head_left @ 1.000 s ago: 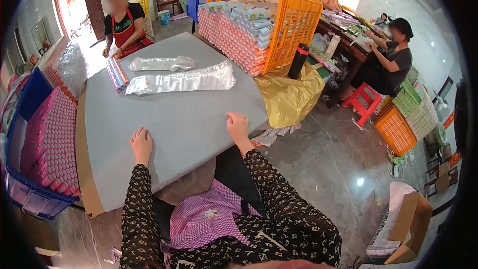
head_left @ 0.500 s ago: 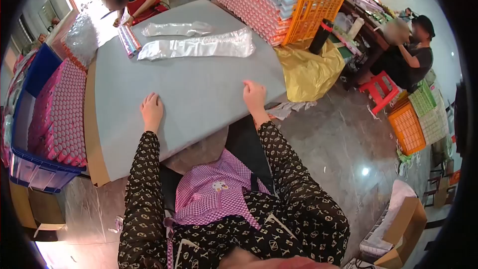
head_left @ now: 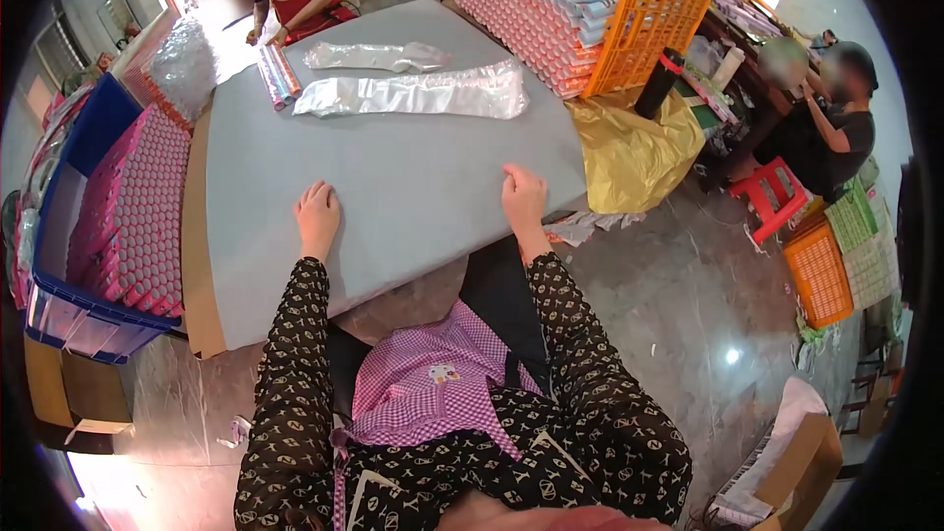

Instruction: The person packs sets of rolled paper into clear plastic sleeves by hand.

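Note:
My left hand (head_left: 317, 219) rests on the near part of the grey tabletop (head_left: 423, 197), its fingers loosely bent, with nothing in them. My right hand (head_left: 525, 199) lies near the table's right edge with its fingers curled in, and no object shows in it. Farther across the table is a long clear plastic bag sleeve (head_left: 413, 93), with a smaller one (head_left: 374, 57) behind it. To their left lie shiny patterned rolls (head_left: 278, 77), close to a co-worker in a red apron (head_left: 310, 0).
A blue crate (head_left: 98, 307) of pink rolls (head_left: 133, 216) stands left. Stacked rolls (head_left: 531, 15), an orange basket (head_left: 649, 20), a black flask (head_left: 659, 84) and gold sheeting (head_left: 639, 152) are at the right. Beyond sits another person near a red stool (head_left: 769, 199).
The whole view has shifted slightly, so things appear farther right. Both hands stay at about the same spots on the table. The co-worker in the red apron still has both hands near the rolls.

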Available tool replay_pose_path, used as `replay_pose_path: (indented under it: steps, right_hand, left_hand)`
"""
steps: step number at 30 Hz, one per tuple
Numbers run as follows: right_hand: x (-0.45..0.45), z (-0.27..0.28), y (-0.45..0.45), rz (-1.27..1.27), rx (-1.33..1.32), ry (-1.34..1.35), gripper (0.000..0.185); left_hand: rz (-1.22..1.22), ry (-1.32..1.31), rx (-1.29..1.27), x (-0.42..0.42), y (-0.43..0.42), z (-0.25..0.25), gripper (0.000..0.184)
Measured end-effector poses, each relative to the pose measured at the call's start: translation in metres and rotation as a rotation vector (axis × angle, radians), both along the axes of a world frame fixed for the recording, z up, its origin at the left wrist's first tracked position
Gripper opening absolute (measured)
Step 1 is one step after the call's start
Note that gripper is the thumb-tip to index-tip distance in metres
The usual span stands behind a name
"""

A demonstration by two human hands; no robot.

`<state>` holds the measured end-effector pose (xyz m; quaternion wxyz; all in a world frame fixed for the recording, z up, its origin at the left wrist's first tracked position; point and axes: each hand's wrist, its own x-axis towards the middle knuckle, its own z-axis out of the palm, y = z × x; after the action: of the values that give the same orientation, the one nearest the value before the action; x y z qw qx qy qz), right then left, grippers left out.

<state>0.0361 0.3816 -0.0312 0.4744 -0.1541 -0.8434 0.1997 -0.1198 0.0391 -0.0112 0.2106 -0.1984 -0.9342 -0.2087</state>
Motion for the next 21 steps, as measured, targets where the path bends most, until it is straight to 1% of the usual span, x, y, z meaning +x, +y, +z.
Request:
replay_pose_path:
  steps: [4, 6, 10, 12, 15, 17, 19, 21]
  right_hand:
    - [0.003, 0.004, -0.001, 0.001, -0.006, 0.021, 0.014]
    - [0.004, 0.006, -0.002, 0.005, -0.033, -0.014, 0.014]
    - [0.0, -0.003, 0.001, -0.014, -0.007, 0.028, 0.014]
    - [-0.001, -0.005, 0.002, -0.014, -0.005, -0.027, 0.014]
    - [-0.002, -0.007, 0.003, -0.013, -0.042, -0.05, 0.014]
    - [-0.001, -0.008, 0.003, -0.009, -0.024, -0.039, 0.015]
    - [-0.002, -0.006, 0.004, -0.002, -0.009, -0.028, 0.015]
    - [-0.001, -0.004, 0.002, -0.013, 0.016, -0.037, 0.014]
  left_hand:
    - [-0.004, 0.016, 0.0, 0.003, 0.002, 0.001, 0.022]
    - [-0.017, 0.023, 0.017, 0.006, 0.003, 0.004, 0.022]
    - [-0.017, 0.023, 0.029, 0.004, 0.001, 0.001, 0.021]
    - [-0.012, 0.033, 0.033, 0.001, 0.002, 0.0, 0.021]
    - [-0.006, 0.003, 0.023, 0.001, 0.001, 0.001, 0.023]
    - [-0.003, -0.034, 0.006, -0.001, -0.001, 0.004, 0.029]
    - [-0.061, -0.541, 0.111, -0.013, -0.001, 0.042, 0.035]
    - [-0.148, -0.231, 0.136, -0.028, 0.004, 0.053, 0.034]
